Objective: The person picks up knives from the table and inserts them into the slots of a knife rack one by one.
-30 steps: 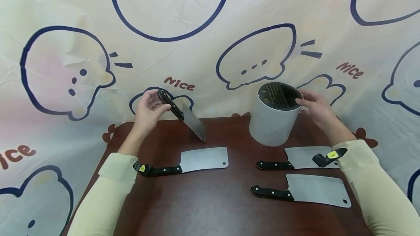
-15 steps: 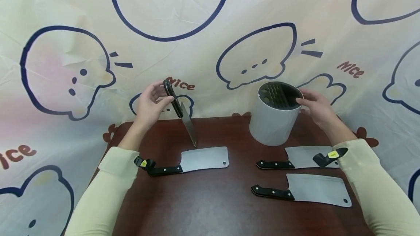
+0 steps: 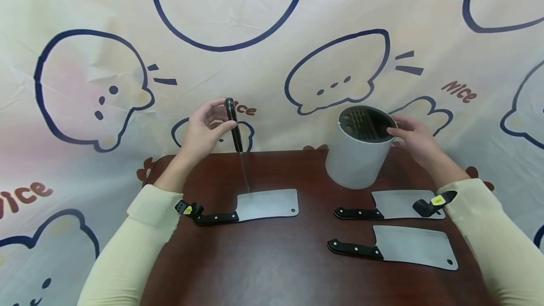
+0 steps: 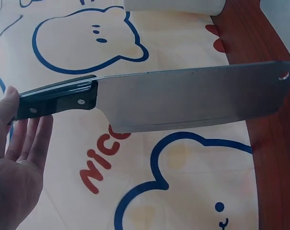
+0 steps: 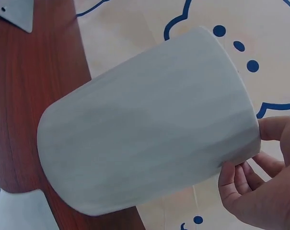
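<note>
My left hand (image 3: 204, 129) pinches the black riveted handle of a cleaver (image 4: 192, 98), thumb on one side and fingers on the other. In the head view its blade points down and shows nearly edge-on, the tip overlapping a second cleaver (image 3: 267, 205) that lies on the table. To the right, a white round knife block (image 3: 354, 166) stands near the table's back edge, its dark slotted insert (image 3: 361, 124) facing up. My right hand (image 3: 414, 143) holds the block by its upper rim, thumb over the top and fingers against the outer wall.
Two more cleavers, an upper one (image 3: 397, 199) and a lower one (image 3: 418, 247), lie at the right with handles to the left. My right forearm overlaps the upper one. A printed cloth (image 3: 255, 74) hangs right behind the brown table (image 3: 263, 268).
My left hand has moved a little right and up. The cleaver in it has turned from slanting with its blade face showing to nearly upright and edge-on. My right hand still holds the block.
</note>
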`<action>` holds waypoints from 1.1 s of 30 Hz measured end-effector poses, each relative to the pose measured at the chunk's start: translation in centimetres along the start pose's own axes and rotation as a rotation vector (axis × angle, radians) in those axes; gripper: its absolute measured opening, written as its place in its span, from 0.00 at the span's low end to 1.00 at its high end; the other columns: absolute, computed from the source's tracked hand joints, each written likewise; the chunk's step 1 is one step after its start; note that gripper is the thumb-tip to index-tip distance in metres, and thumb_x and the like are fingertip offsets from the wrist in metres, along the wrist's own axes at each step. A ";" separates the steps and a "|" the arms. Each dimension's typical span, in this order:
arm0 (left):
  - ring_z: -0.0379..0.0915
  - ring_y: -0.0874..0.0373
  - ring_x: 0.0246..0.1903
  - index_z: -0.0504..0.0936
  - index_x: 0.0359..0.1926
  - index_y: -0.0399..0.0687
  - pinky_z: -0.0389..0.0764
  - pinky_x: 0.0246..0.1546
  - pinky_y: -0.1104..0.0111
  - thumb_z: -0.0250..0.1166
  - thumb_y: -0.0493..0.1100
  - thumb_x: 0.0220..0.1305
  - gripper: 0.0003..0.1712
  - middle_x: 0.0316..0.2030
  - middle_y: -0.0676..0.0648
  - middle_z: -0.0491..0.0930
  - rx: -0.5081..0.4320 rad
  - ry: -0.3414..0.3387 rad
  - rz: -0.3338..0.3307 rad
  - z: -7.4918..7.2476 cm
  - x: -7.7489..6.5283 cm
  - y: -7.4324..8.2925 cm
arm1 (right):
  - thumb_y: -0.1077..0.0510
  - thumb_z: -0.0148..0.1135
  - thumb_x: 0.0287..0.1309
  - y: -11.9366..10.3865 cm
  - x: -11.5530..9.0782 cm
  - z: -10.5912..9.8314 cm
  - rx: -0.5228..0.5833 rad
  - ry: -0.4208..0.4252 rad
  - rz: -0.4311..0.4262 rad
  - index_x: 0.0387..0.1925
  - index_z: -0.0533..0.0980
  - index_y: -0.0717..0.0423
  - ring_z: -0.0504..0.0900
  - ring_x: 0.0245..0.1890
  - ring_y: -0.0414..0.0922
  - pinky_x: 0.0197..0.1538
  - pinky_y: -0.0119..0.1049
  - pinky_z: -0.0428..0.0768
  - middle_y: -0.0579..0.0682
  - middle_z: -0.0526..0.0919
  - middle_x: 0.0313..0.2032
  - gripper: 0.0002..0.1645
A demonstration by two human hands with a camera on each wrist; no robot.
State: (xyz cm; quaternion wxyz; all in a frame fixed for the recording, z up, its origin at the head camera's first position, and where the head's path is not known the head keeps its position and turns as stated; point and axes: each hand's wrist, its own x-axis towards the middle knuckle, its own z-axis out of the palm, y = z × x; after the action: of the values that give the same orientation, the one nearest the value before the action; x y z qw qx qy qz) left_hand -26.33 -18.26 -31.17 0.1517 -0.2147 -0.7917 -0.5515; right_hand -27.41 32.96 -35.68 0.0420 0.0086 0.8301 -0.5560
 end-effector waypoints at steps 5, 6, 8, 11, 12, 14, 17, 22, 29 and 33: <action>0.78 0.56 0.46 0.74 0.66 0.42 0.80 0.55 0.65 0.70 0.36 0.66 0.29 0.49 0.42 0.81 0.019 -0.024 -0.005 0.4 0.5 0.9 | 0.49 0.51 0.78 0.2 0.1 -0.4 -0.078 -0.002 -0.008 0.80 0.49 0.58 0.63 0.72 0.63 0.70 0.61 0.64 0.67 0.54 0.76 0.40; 0.78 0.57 0.46 0.74 0.66 0.43 0.80 0.55 0.65 0.70 0.36 0.66 0.29 0.49 0.42 0.81 0.028 -0.026 -0.006 0.5 0.6 1.1 | 0.48 0.51 0.77 0.1 0.1 -0.5 -0.096 0.000 -0.007 0.80 0.49 0.59 0.63 0.71 0.64 0.70 0.62 0.64 0.67 0.55 0.76 0.41; 0.78 0.57 0.47 0.74 0.67 0.43 0.81 0.55 0.64 0.70 0.37 0.66 0.29 0.49 0.43 0.82 0.051 -0.028 -0.005 0.7 0.9 1.5 | 0.44 0.51 0.77 -0.1 0.1 -0.7 -0.125 0.004 0.002 0.80 0.48 0.59 0.64 0.70 0.67 0.70 0.65 0.62 0.69 0.54 0.76 0.43; 0.79 0.56 0.47 0.73 0.67 0.44 0.81 0.55 0.65 0.71 0.38 0.66 0.30 0.49 0.42 0.82 0.066 -0.035 -0.005 1.0 1.3 2.3 | 0.39 0.51 0.75 -0.5 -0.1 -1.0 -0.170 0.013 0.011 0.80 0.46 0.60 0.64 0.70 0.69 0.70 0.67 0.61 0.71 0.53 0.76 0.47; 0.79 0.56 0.48 0.73 0.68 0.45 0.81 0.55 0.64 0.71 0.38 0.66 0.31 0.50 0.42 0.82 0.068 -0.036 -0.005 1.2 1.5 2.5 | 0.37 0.50 0.74 -0.7 -0.1 -1.2 -0.185 0.018 0.016 0.80 0.45 0.59 0.63 0.69 0.70 0.69 0.67 0.61 0.71 0.52 0.76 0.49; 0.79 0.54 0.48 0.73 0.67 0.45 0.81 0.55 0.63 0.71 0.38 0.65 0.31 0.50 0.42 0.81 0.066 -0.042 -0.001 1.5 1.8 3.1 | 0.35 0.50 0.73 -1.2 -0.3 -1.4 -0.213 0.036 0.016 0.81 0.44 0.58 0.60 0.70 0.71 0.69 0.70 0.59 0.71 0.50 0.76 0.50; 0.79 0.52 0.48 0.73 0.67 0.45 0.81 0.56 0.61 0.72 0.37 0.65 0.31 0.50 0.41 0.81 0.070 -0.051 0.002 2.1 2.2 3.9 | 0.35 0.50 0.72 -2.4 -0.7 -1.6 -0.266 0.077 0.002 0.81 0.45 0.56 0.55 0.72 0.72 0.68 0.73 0.57 0.70 0.50 0.77 0.50; 0.79 0.51 0.49 0.72 0.68 0.43 0.80 0.57 0.60 0.71 0.36 0.65 0.32 0.50 0.40 0.81 0.068 -0.081 0.020 3.2 3.0 5.3 | 0.35 0.50 0.72 -4.4 -1.4 -1.3 -0.347 0.131 -0.038 0.81 0.49 0.53 0.52 0.74 0.71 0.65 0.77 0.56 0.69 0.52 0.77 0.48; 0.81 0.52 0.48 0.72 0.68 0.44 0.81 0.56 0.61 0.73 0.36 0.63 0.33 0.51 0.41 0.82 0.045 -0.098 0.028 5.0 4.1 7.0 | 0.38 0.50 0.73 -7.1 -2.6 0.3 -0.361 0.105 -0.081 0.81 0.50 0.51 0.53 0.74 0.69 0.65 0.75 0.59 0.66 0.53 0.77 0.45; 0.82 0.52 0.47 0.73 0.67 0.44 0.81 0.55 0.61 0.74 0.36 0.62 0.33 0.51 0.41 0.82 0.031 -0.109 0.043 6.1 4.5 7.7 | 0.39 0.52 0.73 -8.3 -3.3 1.8 -0.361 0.062 -0.121 0.80 0.52 0.50 0.55 0.75 0.66 0.66 0.72 0.62 0.65 0.56 0.77 0.43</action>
State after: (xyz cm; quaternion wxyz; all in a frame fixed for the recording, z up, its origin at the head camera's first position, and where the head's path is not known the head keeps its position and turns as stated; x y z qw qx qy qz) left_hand -26.33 -9.44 -24.96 0.1235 -0.2591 -0.8023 -0.5233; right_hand -24.54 28.19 -28.42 -0.0163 -0.0319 0.9162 -0.3992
